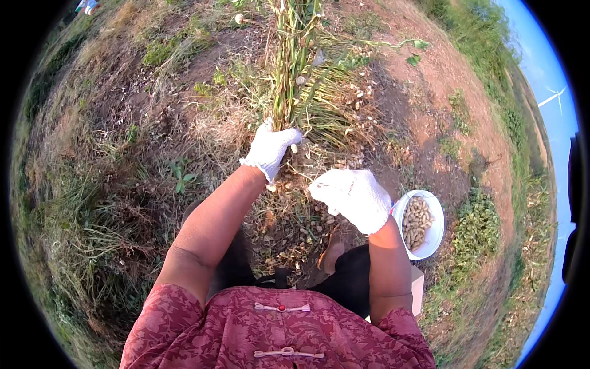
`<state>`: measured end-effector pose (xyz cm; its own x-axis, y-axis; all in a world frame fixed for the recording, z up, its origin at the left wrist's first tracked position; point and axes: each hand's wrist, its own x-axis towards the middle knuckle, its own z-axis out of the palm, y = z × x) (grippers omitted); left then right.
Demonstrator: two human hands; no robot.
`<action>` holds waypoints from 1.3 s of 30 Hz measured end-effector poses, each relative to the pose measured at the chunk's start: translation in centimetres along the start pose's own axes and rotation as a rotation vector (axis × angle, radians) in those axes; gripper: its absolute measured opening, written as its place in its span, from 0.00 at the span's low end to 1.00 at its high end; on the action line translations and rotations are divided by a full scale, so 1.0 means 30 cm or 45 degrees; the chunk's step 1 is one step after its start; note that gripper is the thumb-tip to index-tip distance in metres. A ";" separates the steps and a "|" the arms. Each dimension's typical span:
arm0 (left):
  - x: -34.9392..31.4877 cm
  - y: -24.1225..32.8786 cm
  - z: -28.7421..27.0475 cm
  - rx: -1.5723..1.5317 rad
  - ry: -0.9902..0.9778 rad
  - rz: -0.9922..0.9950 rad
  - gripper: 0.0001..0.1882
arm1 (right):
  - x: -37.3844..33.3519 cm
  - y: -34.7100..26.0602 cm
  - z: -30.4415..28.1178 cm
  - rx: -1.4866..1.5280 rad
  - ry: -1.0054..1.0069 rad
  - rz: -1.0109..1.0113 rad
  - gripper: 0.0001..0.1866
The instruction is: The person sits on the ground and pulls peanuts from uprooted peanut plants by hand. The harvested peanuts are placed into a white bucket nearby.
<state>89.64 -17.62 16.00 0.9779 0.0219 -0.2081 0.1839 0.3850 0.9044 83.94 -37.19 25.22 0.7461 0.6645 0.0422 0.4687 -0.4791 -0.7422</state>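
My left hand (pixel 271 146), in a white knit glove, is wrapped round a bundle of peanut plants (pixel 287 67). Their long green-yellow stems stretch away from me, and a few pale pods show by the glove. To the right and nearer, my gloved right hand (pixel 353 195) is closed, with its fingers curled toward the root end of the bundle. Whatever it may hold is hidden. Just right of that wrist, a white bucket (pixel 440 229) contains many unshelled peanuts (pixel 417 222).
More pulled peanut plants (pixel 335 107) lie in a heap beyond my hands, pods toward the right. Loose pods and dry debris (pixel 301 237) cover the soil between my legs. A pale box-like object (pixel 417 289) is beside my right arm. Grass and weeds (pixel 104 234) spread at left.
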 end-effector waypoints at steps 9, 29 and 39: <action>-0.051 0.051 0.026 -0.148 -0.132 -0.013 0.15 | -0.019 0.141 -0.012 1.549 0.733 0.334 0.09; -0.102 0.009 0.084 -0.136 -0.416 -0.176 0.17 | 0.047 0.171 0.036 1.732 0.758 0.670 0.14; -0.102 0.023 0.077 -0.233 -0.390 -0.138 0.15 | 0.007 0.098 0.053 1.884 0.704 0.444 0.13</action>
<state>87.00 -19.54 18.11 0.9434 -0.2945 -0.1527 0.2940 0.5291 0.7960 84.73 -37.54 21.97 0.9366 0.2138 -0.2775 -0.3500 0.6064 -0.7140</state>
